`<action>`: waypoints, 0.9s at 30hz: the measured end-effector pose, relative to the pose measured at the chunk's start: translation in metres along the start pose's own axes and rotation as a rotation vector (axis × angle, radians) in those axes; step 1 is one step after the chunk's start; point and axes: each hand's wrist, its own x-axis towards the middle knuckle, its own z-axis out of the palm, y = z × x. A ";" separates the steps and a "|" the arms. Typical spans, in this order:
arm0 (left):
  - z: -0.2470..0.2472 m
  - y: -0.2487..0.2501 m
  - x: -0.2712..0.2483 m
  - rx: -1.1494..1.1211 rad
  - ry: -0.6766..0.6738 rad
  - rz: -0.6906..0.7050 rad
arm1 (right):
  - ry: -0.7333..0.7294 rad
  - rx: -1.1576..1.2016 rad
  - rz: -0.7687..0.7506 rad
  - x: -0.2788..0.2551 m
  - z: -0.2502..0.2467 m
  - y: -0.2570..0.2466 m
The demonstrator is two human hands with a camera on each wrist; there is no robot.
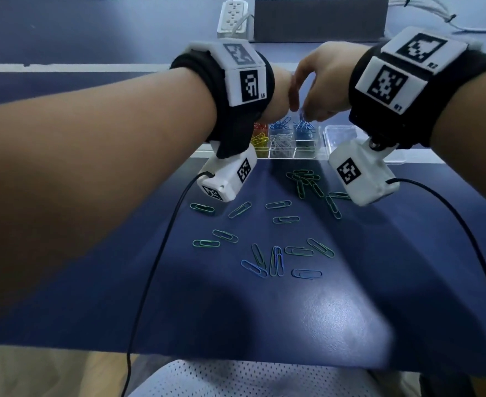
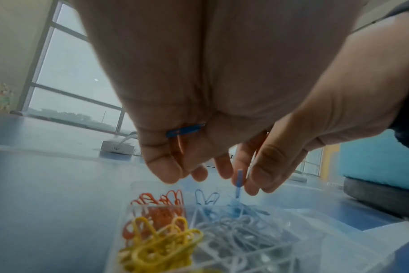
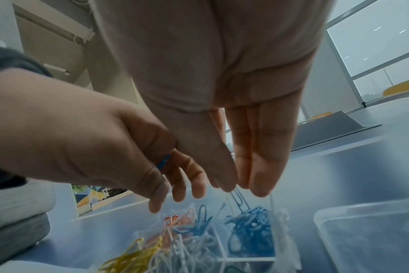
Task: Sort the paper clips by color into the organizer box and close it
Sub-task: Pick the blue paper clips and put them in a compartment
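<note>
Pinching, right hand: the right hand [image 3: 222,114] holds one blue clip [image 3: 239,200] between thumb and fingertips, and the clip hangs just above the far-right compartment.
Left hand: the left hand [image 2: 199,103] keeps another blue clip [image 2: 183,130] trapped between its curled fingers, over the far side of the box.
Step in hand: I judge that the blue clip is about to be dropped into its compartment.
Doing it well: lower the clip until it is inside the walls, then let the fingertips part; the light blue compartment is just beside, so a high drop could land there.
Organizer box: the clear organizer box [image 1: 290,156] stands at the far edge of the table [image 1: 350,296], with its lid [image 1: 339,136] lying beside it on the right.
Contents: red clips [image 2: 161,201] and yellow clips [image 2: 156,245] on the left, light blue clips [image 1: 279,126] and white clips [image 2: 240,234] in the middle, dark blue clips [image 3: 252,232] on the right.
Not sorted yet: green clips [image 1: 302,179] lie scattered on the table with a few loose blue clips [image 1: 254,267] near them.
Progress: well along, in my judgement, but the green ones are left and the box is not closed.
</note>
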 end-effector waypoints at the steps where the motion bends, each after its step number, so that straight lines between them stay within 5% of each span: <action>1: 0.001 0.000 0.002 -0.032 -0.001 0.014 | -0.005 0.010 0.005 -0.001 0.000 0.001; 16: 0.000 -0.009 -0.006 -0.392 0.147 -0.032 | 0.090 0.010 0.015 -0.009 0.012 0.014; 27: 0.011 -0.033 -0.005 -0.019 0.114 -0.108 | 0.130 -0.184 -0.028 -0.009 0.023 0.009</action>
